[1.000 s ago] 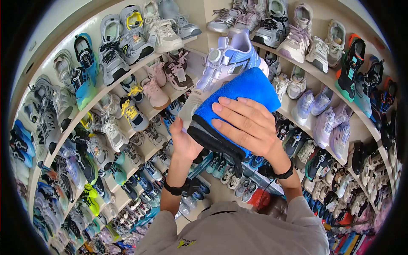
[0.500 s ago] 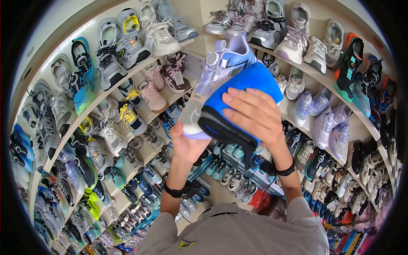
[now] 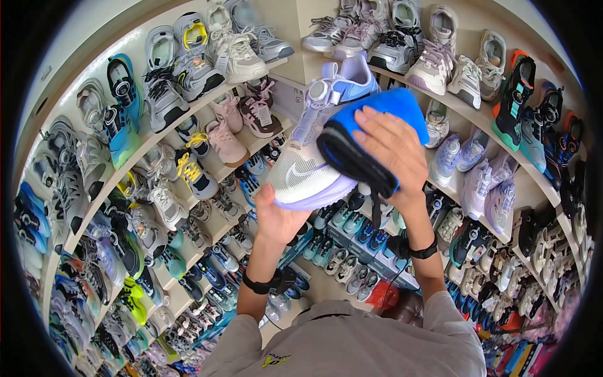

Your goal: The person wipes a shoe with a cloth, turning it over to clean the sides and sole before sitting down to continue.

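Shelves (image 3: pixel 474 116) packed with shoes curve along both sides of the room, above the floor (image 3: pixel 323 286). Between them, the left hand (image 3: pixel 279 217) grips a white-and-lavender sneaker (image 3: pixel 304 179) by its toe; the right hand (image 3: pixel 392 151) presses a blue-and-black cloth (image 3: pixel 402 103) against it.

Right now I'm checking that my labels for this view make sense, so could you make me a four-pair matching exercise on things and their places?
1. Blue-and-black cloth
2. White, lilac-soled shoe
3. Yellow-laced shoe
4. Orange-trimmed black shoe

A. Shelving at the view's right
B. In the left hand
C. Under the right hand
D. Shelving at the view's left

Pairs: 1-C, 2-B, 3-D, 4-A
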`<act>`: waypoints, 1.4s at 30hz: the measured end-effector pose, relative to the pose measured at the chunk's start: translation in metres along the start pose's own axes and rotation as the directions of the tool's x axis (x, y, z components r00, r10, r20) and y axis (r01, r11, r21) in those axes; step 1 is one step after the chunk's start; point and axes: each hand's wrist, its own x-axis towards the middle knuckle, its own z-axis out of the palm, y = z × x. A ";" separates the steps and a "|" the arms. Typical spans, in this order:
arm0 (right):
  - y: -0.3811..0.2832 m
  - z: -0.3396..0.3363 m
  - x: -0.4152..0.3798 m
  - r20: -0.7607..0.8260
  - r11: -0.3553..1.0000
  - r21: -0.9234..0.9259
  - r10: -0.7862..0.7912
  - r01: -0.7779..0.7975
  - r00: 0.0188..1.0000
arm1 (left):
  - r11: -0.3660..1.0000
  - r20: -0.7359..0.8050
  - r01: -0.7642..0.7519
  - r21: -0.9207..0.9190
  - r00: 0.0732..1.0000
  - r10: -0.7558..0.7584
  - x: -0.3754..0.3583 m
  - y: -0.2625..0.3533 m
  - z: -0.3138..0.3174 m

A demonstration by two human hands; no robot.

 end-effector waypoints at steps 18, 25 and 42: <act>-0.050 0.011 -0.005 0.119 0.981 0.113 -0.170 0.157 0.978 | 0.973 -0.076 -0.043 0.226 0.995 0.061 -0.042 0.002 -0.020; -0.030 0.018 -0.005 0.094 0.984 0.149 -0.108 0.093 0.990 | 0.991 -0.073 -0.060 0.116 0.995 0.068 -0.037 0.003 -0.015; 0.016 0.026 -0.011 -0.090 0.980 0.011 0.197 -0.197 0.976 | 0.999 -0.053 -0.027 -0.019 0.998 0.026 -0.035 0.003 -0.021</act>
